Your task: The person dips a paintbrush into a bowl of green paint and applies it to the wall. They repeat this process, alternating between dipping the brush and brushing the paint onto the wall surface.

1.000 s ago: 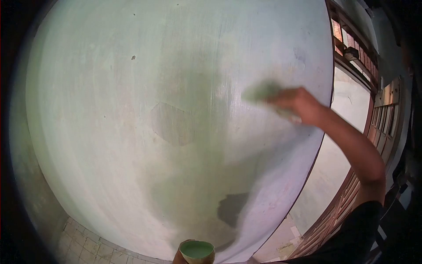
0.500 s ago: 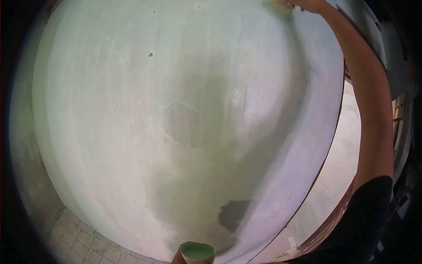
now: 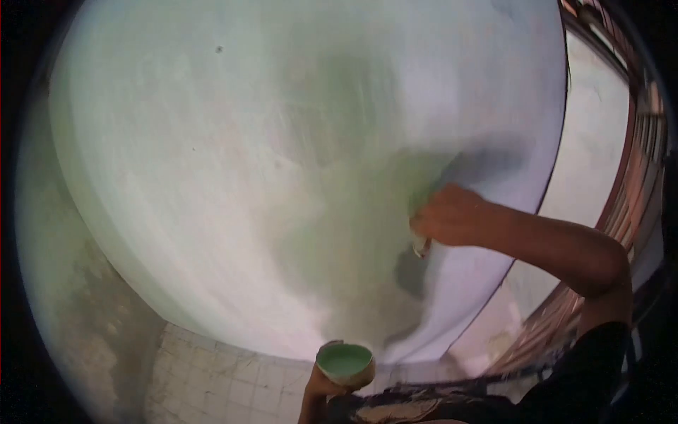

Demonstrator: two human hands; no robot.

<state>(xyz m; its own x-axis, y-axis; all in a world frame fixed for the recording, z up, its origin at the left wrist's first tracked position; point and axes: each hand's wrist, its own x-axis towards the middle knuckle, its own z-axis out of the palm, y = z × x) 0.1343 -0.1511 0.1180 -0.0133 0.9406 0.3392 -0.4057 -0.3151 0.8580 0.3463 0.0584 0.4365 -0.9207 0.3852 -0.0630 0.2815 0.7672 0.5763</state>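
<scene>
My right hand (image 3: 452,214) is closed around a paint brush (image 3: 421,244) and presses it against a pale green wall (image 3: 233,162) at about waist height, over a darker wet patch (image 3: 412,272). Only the brush's lower end shows below my fingers. My left hand (image 3: 321,386) holds up a small bowl of green paint (image 3: 344,362) near the bottom of the view, close to my body. The picture is motion-blurred.
A tiled floor (image 3: 212,378) meets the wall at the lower left. The wall ends at a corner (image 3: 544,205) on the right, with a lighter wall and a brown wooden frame with glass panes (image 3: 635,177) beyond it.
My right hand swept up to the top of the wall, then came down to the lower right near the dark patch. My view has tilted downward, showing more floor.
</scene>
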